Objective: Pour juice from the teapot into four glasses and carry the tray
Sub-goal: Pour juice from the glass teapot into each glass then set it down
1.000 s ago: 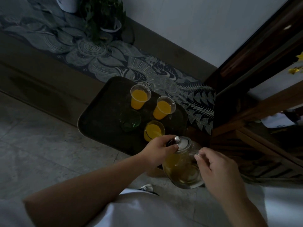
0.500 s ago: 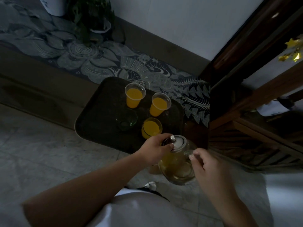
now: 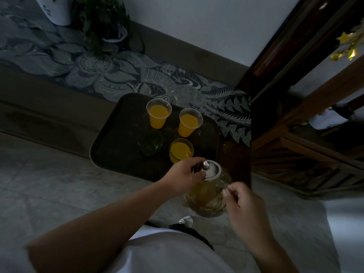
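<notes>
Holding glass teapot (image 3: 206, 196) w/ both hands, just off tray's (image 3: 110, 146) near right corner.

Left hand (image 3: 183, 177) was clamped over the lid (image 3: 209, 170), fingers round its rim; right hand (image 3: 243, 205) was pinched shut on the handle at the pot's right side, handle itself mostly hidden. Three glasses of juice (image 3: 158, 116) (image 3: 189, 122) (image 3: 180, 150) stood twd tray's far right; green glass (image 3: 150, 141) beside them was dim, contents hard to make out. Spout not visible.
</notes>
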Motion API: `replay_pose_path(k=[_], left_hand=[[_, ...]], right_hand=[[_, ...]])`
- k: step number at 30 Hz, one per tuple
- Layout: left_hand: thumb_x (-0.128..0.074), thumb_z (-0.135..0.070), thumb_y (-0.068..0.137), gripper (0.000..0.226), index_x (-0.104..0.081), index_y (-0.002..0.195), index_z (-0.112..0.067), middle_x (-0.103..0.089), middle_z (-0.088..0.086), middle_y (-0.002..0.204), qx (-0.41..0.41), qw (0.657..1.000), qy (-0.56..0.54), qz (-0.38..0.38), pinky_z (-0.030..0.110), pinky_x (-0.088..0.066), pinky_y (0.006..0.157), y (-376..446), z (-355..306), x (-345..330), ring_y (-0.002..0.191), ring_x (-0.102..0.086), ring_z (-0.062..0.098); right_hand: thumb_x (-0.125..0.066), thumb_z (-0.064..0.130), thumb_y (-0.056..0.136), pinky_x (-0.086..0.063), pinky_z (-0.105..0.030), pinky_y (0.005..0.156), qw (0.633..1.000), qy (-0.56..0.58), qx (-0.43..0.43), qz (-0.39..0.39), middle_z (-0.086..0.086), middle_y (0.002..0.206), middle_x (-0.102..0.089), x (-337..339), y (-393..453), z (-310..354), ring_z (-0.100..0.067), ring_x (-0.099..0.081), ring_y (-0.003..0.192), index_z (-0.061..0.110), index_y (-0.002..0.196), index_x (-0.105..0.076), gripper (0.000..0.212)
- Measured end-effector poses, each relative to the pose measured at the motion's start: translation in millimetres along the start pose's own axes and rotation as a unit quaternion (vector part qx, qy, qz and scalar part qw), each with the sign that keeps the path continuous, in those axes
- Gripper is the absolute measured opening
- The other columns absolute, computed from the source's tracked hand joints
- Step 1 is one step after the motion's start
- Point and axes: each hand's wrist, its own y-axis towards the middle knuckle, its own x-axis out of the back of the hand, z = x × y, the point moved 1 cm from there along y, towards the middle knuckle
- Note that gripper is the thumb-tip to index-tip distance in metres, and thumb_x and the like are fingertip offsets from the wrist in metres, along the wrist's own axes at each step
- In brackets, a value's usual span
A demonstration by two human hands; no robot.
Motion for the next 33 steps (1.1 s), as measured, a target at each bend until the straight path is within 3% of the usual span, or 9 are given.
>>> replay_pose_path(k=[3, 5, 8, 11, 13, 17, 21, 27, 33], left_hand=[[-0.061, -0.033, 0.092, 0.046, -0.053, 0.137, -0.028, -0.064, -0.004, 0.122, -0.008, 1.000, 0.026, 0.008, 0.036, -0.051, 0.098, 0.5, -0.8, 0.4, 0.113, -0.059, 0.012], [-0.062, -0.031, 0.092, 0.044, -0.054, 0.135, -0.027, -0.065, -0.004, 0.118, -0.019, 0.999, 0.047, 0.013, 0.034, -0.051, 0.095, 1.1, -2.3, 0.8, 0.109, -0.060, 0.012], [-0.063, -0.028, 0.093, 0.041, -0.055, 0.133, -0.026, -0.064, -0.006, 0.113, -0.035, 0.997, 0.069, 0.013, 0.026, -0.049, 0.088, 0.9, -6.9, 1.9, 0.105, -0.060, 0.011], [-0.063, -0.027, 0.093, 0.040, -0.055, 0.132, -0.027, -0.063, -0.007, 0.112, -0.052, 0.994, 0.098, 0.022, 0.024, -0.048, 0.084, -0.7, -12.1, 3.0, 0.103, -0.060, 0.008], [-0.063, -0.027, 0.092, 0.039, -0.055, 0.131, -0.028, -0.064, -0.008, 0.110, -0.059, 0.992, 0.109, 0.024, 0.023, -0.050, 0.082, -2.3, -13.2, 3.1, 0.100, -0.060, 0.006], [-0.066, -0.026, 0.090, 0.040, -0.055, 0.129, -0.028, -0.063, -0.009, 0.110, -0.076, 0.987, 0.137, 0.024, 0.033, -0.054, 0.088, -7.4, -13.9, 3.3, 0.101, -0.061, 0.006], [-0.068, -0.023, 0.088, 0.041, -0.056, 0.126, -0.025, -0.062, -0.011, 0.110, -0.115, 0.978, 0.171, 0.026, 0.033, -0.053, 0.089, -14.6, -18.1, 3.4, 0.102, -0.058, 0.005], [-0.068, -0.025, 0.087, 0.043, -0.056, 0.128, -0.026, -0.058, -0.015, 0.114, -0.158, 0.968, 0.197, 0.000, 0.036, -0.050, 0.093, -27.1, -29.2, 1.9, 0.107, -0.054, 0.007], [-0.067, -0.024, 0.087, 0.047, -0.055, 0.133, -0.024, -0.057, -0.013, 0.123, -0.177, 0.958, 0.223, -0.039, 0.038, -0.048, 0.097, -40.1, -43.2, 4.9, 0.114, -0.053, 0.012]], right_hand=[[-0.056, 0.025, 0.091, -0.042, -0.015, 0.050, 1.000, 0.018, -0.018, 0.010, 0.007, 0.058, -0.054, -3.1, -4.0, -1.8, 0.002, -0.057, 0.060, 0.023, 0.078, -0.054, 0.013], [-0.055, 0.024, 0.092, -0.041, -0.017, 0.047, 0.999, 0.033, -0.032, 0.013, 0.005, 0.058, -0.055, -6.2, -6.3, -4.1, -0.006, -0.054, 0.050, 0.023, 0.076, -0.051, 0.017], [-0.051, 0.025, 0.095, -0.044, -0.023, 0.048, 0.996, 0.059, -0.058, 0.024, -0.003, 0.064, -0.061, -13.1, -10.3, -8.6, -0.015, -0.060, 0.057, 0.022, 0.076, -0.050, 0.019], [-0.047, 0.028, 0.096, -0.052, -0.045, 0.061, 0.989, 0.106, -0.095, 0.049, -0.008, 0.069, -0.064, -20.2, -15.4, -13.3, -0.023, -0.063, 0.065, 0.021, 0.082, -0.052, 0.016], [-0.048, 0.026, 0.095, -0.055, -0.051, 0.062, 0.981, 0.148, -0.111, 0.051, -0.009, 0.069, -0.063, -21.9, -17.5, -14.5, -0.025, -0.063, 0.065, 0.020, 0.082, -0.052, 0.016], [-0.050, 0.017, 0.095, -0.056, -0.049, 0.068, 0.956, 0.242, -0.150, 0.072, -0.003, 0.062, -0.059, -25.6, -21.7, -16.3, -0.014, -0.059, 0.059, 0.009, 0.077, -0.051, 0.020], [-0.053, 0.014, 0.094, -0.058, -0.047, 0.072, 0.918, 0.336, -0.189, 0.092, 0.002, 0.053, -0.052, -27.6, -26.7, -16.2, -0.013, -0.053, 0.056, 0.009, 0.067, -0.047, 0.028], [-0.055, 0.010, 0.093, -0.057, -0.042, 0.066, 0.874, 0.432, -0.205, 0.079, 0.002, 0.049, -0.045, -25.2, -28.2, -14.4, -0.011, -0.048, 0.051, 0.007, 0.062, -0.049, 0.031], [-0.056, 0.010, 0.092, -0.056, -0.039, 0.058, 0.863, 0.465, -0.174, 0.092, 0.002, 0.050, -0.043, -21.2, -26.6, -17.2, -0.015, -0.044, 0.051, 0.014, 0.057, -0.054, 0.036]])
